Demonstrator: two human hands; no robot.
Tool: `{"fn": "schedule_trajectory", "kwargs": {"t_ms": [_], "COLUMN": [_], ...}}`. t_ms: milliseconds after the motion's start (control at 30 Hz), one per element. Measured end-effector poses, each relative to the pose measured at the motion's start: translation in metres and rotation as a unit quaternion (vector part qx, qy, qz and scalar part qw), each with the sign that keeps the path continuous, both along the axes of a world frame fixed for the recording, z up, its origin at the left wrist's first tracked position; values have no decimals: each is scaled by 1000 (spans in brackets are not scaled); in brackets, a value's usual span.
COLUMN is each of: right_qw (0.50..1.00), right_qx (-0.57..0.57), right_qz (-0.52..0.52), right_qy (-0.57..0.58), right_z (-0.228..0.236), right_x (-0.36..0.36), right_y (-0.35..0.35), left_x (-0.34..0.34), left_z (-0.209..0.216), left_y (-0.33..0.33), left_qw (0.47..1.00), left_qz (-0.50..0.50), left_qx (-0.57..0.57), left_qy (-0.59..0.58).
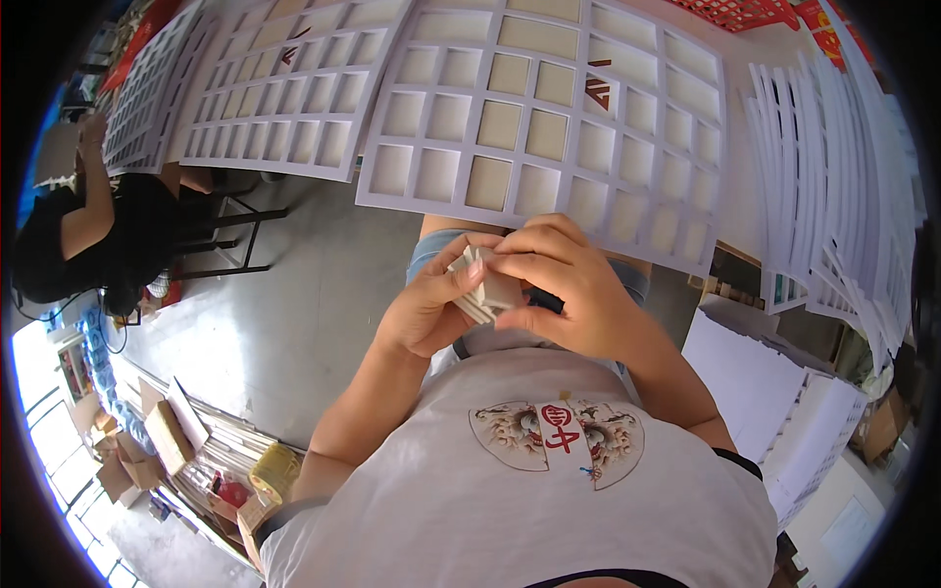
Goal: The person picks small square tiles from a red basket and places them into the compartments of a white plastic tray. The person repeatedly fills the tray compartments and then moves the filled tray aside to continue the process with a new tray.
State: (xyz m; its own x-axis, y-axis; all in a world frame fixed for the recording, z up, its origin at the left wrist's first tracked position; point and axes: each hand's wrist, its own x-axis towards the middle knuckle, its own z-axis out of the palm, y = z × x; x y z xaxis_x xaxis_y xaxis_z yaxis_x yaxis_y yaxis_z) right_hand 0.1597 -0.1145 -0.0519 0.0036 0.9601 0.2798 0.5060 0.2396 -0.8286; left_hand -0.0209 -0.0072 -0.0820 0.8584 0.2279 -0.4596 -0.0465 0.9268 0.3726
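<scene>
A small stack of beige square cards (502,291) is held in front of my waist, just off the near edge of the table. My left hand (423,309) wraps around its left side, thumb across the top. From the right, my right hand (578,289) grips the stack's right edge between fingers and thumb. Beyond both hands lies a white board with rows of square and rectangular windows (421,208). Several of its middle windows show a darker beige piece (500,124); the others look paler. A red printed mark sits right of its middle.
A second windowed board (333,169) lies to the left. More boards stand stacked upright at the right (814,176), near a red basket (740,12). White boards (745,363) rest below right. A person in black (127,220) sits at far left by a dark stool (245,235). Cardboard boxes (167,436) lie lower left.
</scene>
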Motion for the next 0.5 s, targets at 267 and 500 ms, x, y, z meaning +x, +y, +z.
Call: {"fn": "schedule_trajectory", "kwargs": {"t_ms": [267, 500], "right_qw": [942, 964], "right_qx": [-49, 48], "right_qz": [-287, -232], "right_qy": [164, -122], "right_z": [-20, -55], "right_x": [29, 41], "right_y": [19, 39], "left_x": [8, 21], "left_z": [-18, -25], "left_y": [-9, -7], "left_qw": [999, 1000], "left_qz": [-31, 14], "left_qx": [17, 2], "left_qy": [27, 8]}}
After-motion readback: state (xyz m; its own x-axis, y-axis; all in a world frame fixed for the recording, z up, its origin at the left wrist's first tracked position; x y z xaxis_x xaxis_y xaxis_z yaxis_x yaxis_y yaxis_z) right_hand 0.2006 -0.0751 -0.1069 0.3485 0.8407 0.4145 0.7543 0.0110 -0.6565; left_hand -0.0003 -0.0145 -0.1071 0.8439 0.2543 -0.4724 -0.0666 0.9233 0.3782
